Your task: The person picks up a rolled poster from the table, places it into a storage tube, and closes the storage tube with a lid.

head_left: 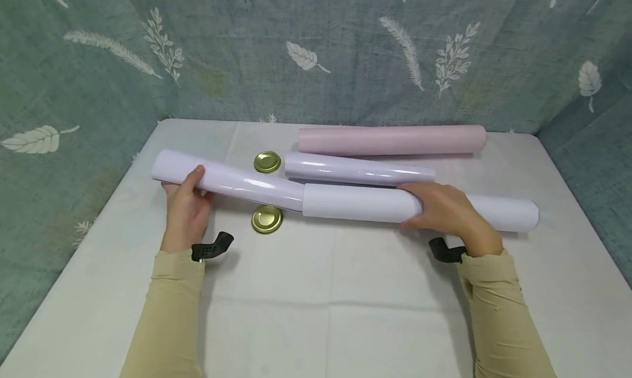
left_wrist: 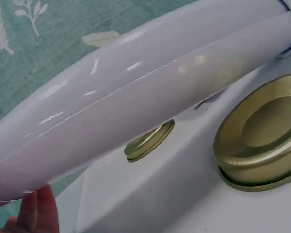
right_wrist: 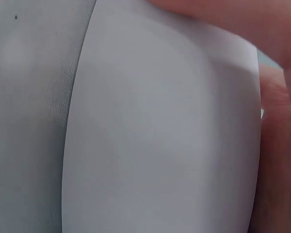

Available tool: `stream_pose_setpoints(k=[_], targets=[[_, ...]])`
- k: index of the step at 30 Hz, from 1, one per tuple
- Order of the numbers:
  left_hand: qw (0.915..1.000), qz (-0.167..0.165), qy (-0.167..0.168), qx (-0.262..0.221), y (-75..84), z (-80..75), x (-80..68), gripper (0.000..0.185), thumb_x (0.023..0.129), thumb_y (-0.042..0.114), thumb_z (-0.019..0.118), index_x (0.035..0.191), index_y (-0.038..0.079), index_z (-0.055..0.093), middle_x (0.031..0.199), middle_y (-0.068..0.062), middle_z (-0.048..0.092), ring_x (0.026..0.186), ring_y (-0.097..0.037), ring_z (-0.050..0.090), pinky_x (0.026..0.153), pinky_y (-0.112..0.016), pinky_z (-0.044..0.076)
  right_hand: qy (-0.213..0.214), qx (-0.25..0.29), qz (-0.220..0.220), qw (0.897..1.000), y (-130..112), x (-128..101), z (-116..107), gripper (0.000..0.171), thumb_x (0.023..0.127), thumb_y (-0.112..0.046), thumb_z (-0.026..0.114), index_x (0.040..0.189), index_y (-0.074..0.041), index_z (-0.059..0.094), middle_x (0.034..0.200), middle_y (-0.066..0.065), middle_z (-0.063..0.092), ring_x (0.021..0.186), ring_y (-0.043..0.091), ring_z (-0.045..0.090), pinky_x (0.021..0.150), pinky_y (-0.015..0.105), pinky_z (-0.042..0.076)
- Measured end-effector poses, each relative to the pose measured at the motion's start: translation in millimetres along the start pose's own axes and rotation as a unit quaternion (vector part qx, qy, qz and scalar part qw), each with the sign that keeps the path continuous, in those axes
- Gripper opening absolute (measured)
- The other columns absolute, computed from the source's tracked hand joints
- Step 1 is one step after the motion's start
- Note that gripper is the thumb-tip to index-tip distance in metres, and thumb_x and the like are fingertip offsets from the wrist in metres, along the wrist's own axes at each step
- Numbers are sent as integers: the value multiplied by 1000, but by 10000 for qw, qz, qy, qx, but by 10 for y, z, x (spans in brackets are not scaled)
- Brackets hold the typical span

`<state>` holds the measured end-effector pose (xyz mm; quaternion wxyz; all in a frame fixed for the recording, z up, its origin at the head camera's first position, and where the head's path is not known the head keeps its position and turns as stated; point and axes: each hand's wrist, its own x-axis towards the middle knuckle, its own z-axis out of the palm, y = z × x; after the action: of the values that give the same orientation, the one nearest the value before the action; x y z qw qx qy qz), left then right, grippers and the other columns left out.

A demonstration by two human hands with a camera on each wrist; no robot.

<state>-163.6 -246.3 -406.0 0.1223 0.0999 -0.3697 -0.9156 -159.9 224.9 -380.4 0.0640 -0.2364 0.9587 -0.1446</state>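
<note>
The left hand grips a glossy pale-lilac paper roll near its outer, left end, thumb over the top and fingers curled beneath. This glossy roll is raised off the white cloth-covered table; the left wrist view shows it passing above two gold-coloured round metal lids, one directly under it and one nearer the camera.

The right hand lies over a matt white paper tube, fingers wrapped round its upper surface near mid-length. The right wrist view shows only the white sheet close up, with fingers against its edge.

Governing relation: both long axes run left to right across the table, nearly in line. The glossy roll slopes slightly downward toward the right, and its right end appears to enter the open left mouth of the white tube at the centre. From each grip the junction lies inward, toward the other hand. The left hand is well apart from the junction; the right hand is somewhat nearer. Judged from this, any further travel would run along the shared axis.

Behind, a second glossy lilac roll and a matt pink roll lie parallel, apart from both hands.
</note>
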Motion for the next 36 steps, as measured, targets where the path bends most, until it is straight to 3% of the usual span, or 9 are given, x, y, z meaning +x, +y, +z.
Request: stream_pose_setpoints(k=[3,8,11,16,22,28,36], targets=[[9997,59,52,-219,43,-18,-14,66,83,9,64,129,34,24,132,-1,28,120,-19,33,98,-36,28,-80,89,102,9999,-11,-6,-9,79,61,-54,74,129,-26,46,124,-1,51,104,22,50,79,44,41],[9972,-161,2,-728,101,-63,-1,46,87,31,57,127,28,34,132,-1,32,120,-18,34,99,-37,26,-180,321,285,9989,-10,-29,-33,78,63,-61,68,131,-29,43,128,-2,48,109,24,47,80,45,40],[9966,56,153,-811,99,-85,15,44,88,35,55,126,30,34,132,-1,33,118,-18,35,98,-38,27,-171,404,348,9984,6,-33,-36,77,65,-65,64,131,-32,43,129,-4,47,110,24,47,82,45,40],[9957,669,469,-445,85,-66,4,51,86,22,60,125,36,30,131,-1,32,117,-21,37,93,-38,34,-100,481,444,9978,32,-16,-33,75,64,-69,61,129,-36,43,130,-7,46,113,23,45,85,45,38],[9963,636,575,33,124,-78,-14,48,85,23,62,124,25,35,130,-3,34,116,-20,37,92,-34,35,-88,576,500,9970,-3,2,-36,75,64,-68,62,129,-34,44,131,-5,45,116,24,43,88,46,36],[9966,679,467,-51,126,-142,-46,41,87,26,58,123,14,41,129,-5,36,115,-19,37,96,-34,31,-110,558,585,9967,-14,-22,-14,75,63,-68,63,128,-34,46,129,-6,47,114,23,44,86,46,37],[9972,617,412,45,99,-139,-51,44,86,28,58,124,12,42,129,-6,34,116,-19,35,96,-34,30,-1,517,569,9970,4,-32,-20,75,63,-68,62,127,-34,46,128,-5,48,112,24,46,84,46,38]])
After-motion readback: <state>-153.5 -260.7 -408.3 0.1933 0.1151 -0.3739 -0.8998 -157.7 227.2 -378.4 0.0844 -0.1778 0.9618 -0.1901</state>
